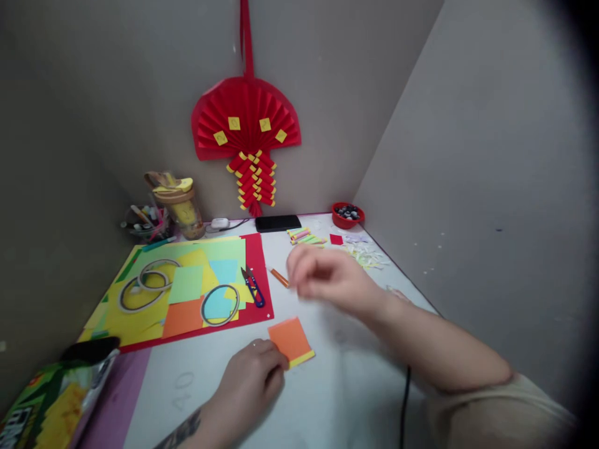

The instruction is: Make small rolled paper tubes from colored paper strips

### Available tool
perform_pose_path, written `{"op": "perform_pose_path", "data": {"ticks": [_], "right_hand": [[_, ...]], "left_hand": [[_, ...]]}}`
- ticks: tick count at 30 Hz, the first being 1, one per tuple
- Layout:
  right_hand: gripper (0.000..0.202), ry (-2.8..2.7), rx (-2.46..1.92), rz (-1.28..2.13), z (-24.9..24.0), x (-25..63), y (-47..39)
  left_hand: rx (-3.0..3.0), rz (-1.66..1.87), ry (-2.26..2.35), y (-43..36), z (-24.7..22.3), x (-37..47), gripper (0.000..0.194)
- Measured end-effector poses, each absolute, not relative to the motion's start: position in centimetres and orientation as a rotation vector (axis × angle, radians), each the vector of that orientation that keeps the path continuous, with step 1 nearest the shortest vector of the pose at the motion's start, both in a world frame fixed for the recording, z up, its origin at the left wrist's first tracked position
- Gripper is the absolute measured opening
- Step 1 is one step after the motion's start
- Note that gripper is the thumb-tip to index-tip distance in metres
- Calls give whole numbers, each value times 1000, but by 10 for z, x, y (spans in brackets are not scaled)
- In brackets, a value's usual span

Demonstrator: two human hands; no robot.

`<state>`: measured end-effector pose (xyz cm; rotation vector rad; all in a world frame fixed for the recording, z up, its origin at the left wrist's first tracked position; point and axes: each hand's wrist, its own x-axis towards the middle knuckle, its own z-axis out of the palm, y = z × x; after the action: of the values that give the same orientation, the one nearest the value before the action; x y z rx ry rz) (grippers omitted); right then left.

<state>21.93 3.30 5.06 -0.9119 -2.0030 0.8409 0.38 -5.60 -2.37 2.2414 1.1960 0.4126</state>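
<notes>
My left hand [256, 374] has its curled fingers on the lower left edge of an orange paper square [291, 338], which lies on the white table. A yellow strip [302, 358] runs along the square's near edge. Up and to the right, my right hand [327, 274] hovers above the table, slightly blurred. Its fingers are bent in towards the thumb as in a pinch; whatever may be between them is too small to make out. Just left of those fingertips lies an orange-brown pen-like stick [279, 277].
Blue thread snips [254, 288], tape rolls [219, 305] and coloured papers [186, 284] cover a red sheet [266, 268]. Behind stand a tumbler [185, 209], a phone [278, 223] and a red bowl [347, 216]. Rolled paper tubes [306, 236] lie nearby. A snack bag [60, 399] is front left.
</notes>
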Motion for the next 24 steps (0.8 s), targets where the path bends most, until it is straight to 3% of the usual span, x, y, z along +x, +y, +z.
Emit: {"op": "perform_pose_path", "data": {"ticks": [5, 10, 24], "right_hand": [[24, -1936, -1255, 661, 6, 247, 106], [13, -2047, -2013, 326, -39, 249, 121], [19, -1914, -2341, 482, -47, 222, 121]], "left_hand": [[2208, 350, 1159, -36, -46, 5, 25], [2209, 353, 1157, -41, -43, 4, 24], [2239, 377, 1160, -46, -47, 1, 27]]}}
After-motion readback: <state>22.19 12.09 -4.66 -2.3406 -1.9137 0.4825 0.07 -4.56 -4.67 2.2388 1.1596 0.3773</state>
